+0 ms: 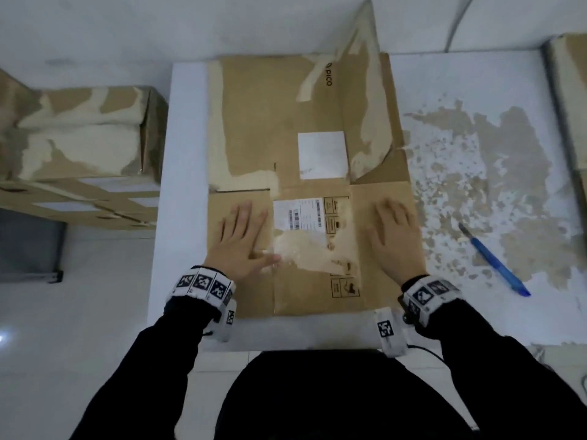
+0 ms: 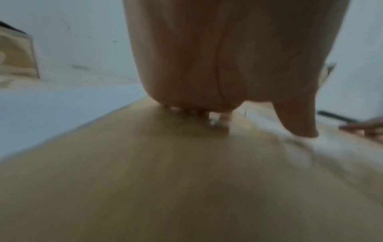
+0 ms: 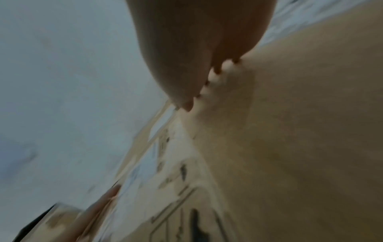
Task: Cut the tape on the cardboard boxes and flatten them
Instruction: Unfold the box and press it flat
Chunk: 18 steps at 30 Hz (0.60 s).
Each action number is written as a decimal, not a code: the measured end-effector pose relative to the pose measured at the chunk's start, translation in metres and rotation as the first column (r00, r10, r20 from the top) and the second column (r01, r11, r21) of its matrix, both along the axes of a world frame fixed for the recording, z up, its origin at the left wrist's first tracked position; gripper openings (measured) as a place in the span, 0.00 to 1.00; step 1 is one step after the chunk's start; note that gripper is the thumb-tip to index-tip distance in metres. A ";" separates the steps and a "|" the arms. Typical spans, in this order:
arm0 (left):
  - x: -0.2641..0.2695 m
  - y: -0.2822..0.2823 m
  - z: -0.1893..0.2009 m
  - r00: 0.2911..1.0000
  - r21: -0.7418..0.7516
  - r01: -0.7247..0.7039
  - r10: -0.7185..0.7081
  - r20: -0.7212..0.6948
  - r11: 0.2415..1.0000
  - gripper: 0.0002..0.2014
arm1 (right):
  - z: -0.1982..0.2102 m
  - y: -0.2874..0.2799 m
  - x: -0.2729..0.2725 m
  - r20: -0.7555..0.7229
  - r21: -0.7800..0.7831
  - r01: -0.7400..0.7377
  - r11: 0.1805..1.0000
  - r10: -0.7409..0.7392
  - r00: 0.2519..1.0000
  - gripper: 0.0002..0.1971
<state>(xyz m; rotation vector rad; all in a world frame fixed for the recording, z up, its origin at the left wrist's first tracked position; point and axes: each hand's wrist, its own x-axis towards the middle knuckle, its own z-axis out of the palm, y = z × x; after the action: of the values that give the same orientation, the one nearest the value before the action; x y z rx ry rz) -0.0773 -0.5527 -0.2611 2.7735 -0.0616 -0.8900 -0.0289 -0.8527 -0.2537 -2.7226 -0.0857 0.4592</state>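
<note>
Now both palms are down on the collapsed cardboard box (image 1: 305,185), which lies spread across the white table (image 1: 184,217) right in front of the person. The left hand (image 1: 244,239) rests with fingers straight and fanned on the near-left panel, thumb reaching toward the shipping label (image 1: 298,214); the right hand (image 1: 394,236) lies the same way on the near-right panel, fingers extended, gripping nothing. Both wrist views agree: fingertips and the heel of each hand meet the board, with nothing pinched.

The step in hand looks like the flattening press, and it seems nearly done at the near end. To do it well, weight should go through the heels of the hands along the fold lines rather than the panel middles, then travel away from the body. The far-right flap (image 1: 368,58) stands up off the table (it is the part most likely to spring back), so it probably needs folding down and pressing next.

The blue utility knife (image 1: 495,262) lies on the table well to the right of the right hand, and is best left clear of any sweeping motion. More taped boxes (image 1: 82,138) sit off to the left, apparently not yet flattened.
</note>
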 end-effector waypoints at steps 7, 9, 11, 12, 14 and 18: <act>0.131 -0.020 0.038 0.925 -0.090 -0.097 0.123 0.359 0.991 0.33 | 0.024 0.128 0.081 0.194 0.202 -0.389 0.899 0.352 0.916 0.25; 0.172 -0.026 0.029 0.972 0.006 -0.005 0.003 0.236 1.000 0.46 | 0.015 0.152 0.128 -0.028 0.046 -0.308 0.950 0.309 0.951 0.30; 0.198 -0.025 0.011 0.992 0.041 0.054 -0.059 0.112 0.998 0.52 | 0.002 0.158 0.164 -0.189 -0.026 -0.253 0.967 0.243 0.951 0.31; 0.205 -0.022 0.001 0.995 0.052 0.066 -0.070 0.076 0.996 0.54 | -0.006 0.157 0.173 -0.220 -0.032 -0.251 0.967 0.238 0.946 0.30; 0.209 -0.013 -0.017 0.994 0.046 0.085 -0.088 0.064 0.995 0.58 | -0.022 0.150 0.176 -0.208 -0.027 -0.289 0.957 0.277 0.938 0.29; 0.204 0.006 -0.024 0.993 -0.114 0.025 -0.011 0.121 0.993 0.43 | -0.032 0.127 0.180 -0.165 0.007 -0.193 0.981 0.191 0.968 0.32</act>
<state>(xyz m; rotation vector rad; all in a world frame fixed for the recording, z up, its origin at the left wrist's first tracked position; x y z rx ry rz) 0.1266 -0.5467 -0.2853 2.7196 -0.1532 -0.6999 0.1510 -0.7260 -0.2854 -2.6841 -0.3056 0.7397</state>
